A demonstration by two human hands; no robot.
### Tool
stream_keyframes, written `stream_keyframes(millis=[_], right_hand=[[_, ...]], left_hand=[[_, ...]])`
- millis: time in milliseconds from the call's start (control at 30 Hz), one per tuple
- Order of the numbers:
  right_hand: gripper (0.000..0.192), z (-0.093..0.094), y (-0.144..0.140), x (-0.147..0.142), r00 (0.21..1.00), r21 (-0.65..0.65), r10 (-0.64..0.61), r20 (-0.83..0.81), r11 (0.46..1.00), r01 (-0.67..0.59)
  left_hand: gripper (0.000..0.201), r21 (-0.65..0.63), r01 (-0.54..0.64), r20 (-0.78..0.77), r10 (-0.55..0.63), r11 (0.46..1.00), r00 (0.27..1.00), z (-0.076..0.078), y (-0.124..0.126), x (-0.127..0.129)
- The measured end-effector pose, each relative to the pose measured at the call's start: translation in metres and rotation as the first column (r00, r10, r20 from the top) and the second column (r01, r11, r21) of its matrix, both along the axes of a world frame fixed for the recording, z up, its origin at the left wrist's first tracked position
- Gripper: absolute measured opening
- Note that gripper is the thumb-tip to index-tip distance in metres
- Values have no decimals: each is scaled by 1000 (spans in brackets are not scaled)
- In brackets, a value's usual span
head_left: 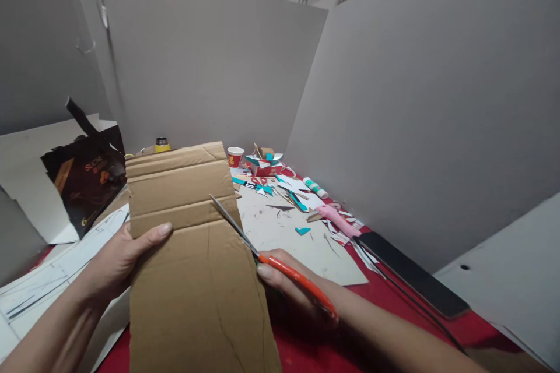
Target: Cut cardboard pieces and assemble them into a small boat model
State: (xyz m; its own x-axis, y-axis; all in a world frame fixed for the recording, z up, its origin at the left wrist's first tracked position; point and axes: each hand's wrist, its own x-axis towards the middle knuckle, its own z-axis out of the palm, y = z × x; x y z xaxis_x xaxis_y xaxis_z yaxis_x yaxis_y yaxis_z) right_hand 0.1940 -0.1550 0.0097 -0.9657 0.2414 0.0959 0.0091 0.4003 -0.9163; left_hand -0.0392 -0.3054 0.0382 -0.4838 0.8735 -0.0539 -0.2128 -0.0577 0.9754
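Lettering is scarce here: the glossy black paper bag (pixel 85 178) near the bench's left edge carries orange print that seems to begin "SUC", too blurred to read further, and the red paper cup (pixel 235 157) toward the far edge bears a pale emblem I cannot make out.

The corrugated cardboard sheet (pixel 196 256) is held tilted above the near edge of the bench (pixel 306 349), which is covered in red cloth. The sheet is plain brown and matte, with several horizontal crease lines across its upper part and thin pencil lines running down its lower half. The left hand (pixel 118 259) clasps its left edge, thumb laid flat on the front face and fingers hidden behind. The right hand (pixel 284 282) is closed through the orange plastic handles of the scissors (pixel 262 253); the steel blades lie almost shut against the sheet's right edge, pointing up and left.

Beyond the sheet lies a pale grey board (pixel 306 245) strewn with teal and white paper scraps (pixel 301 231). A pink hot-glue gun (pixel 339 220) rests by the board's right side, and a white glue stick (pixel 315 187) with a green band lies farther back. A dark flat smartphone (pixel 413 274) lies toward the right edge. A yellow-capped flask (pixel 162 144) peeks over the sheet's top. White drawing sheets (pixel 52 280) lie under the left arm.
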Motion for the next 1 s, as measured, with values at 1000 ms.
stream_keyframes(millis=[1000], right_hand=[[56, -9, -7, 0, 999, -245, -36, 5, 969, 36]], left_hand=[[90, -41, 27, -16, -28, 999, 999, 2, -5, -9]])
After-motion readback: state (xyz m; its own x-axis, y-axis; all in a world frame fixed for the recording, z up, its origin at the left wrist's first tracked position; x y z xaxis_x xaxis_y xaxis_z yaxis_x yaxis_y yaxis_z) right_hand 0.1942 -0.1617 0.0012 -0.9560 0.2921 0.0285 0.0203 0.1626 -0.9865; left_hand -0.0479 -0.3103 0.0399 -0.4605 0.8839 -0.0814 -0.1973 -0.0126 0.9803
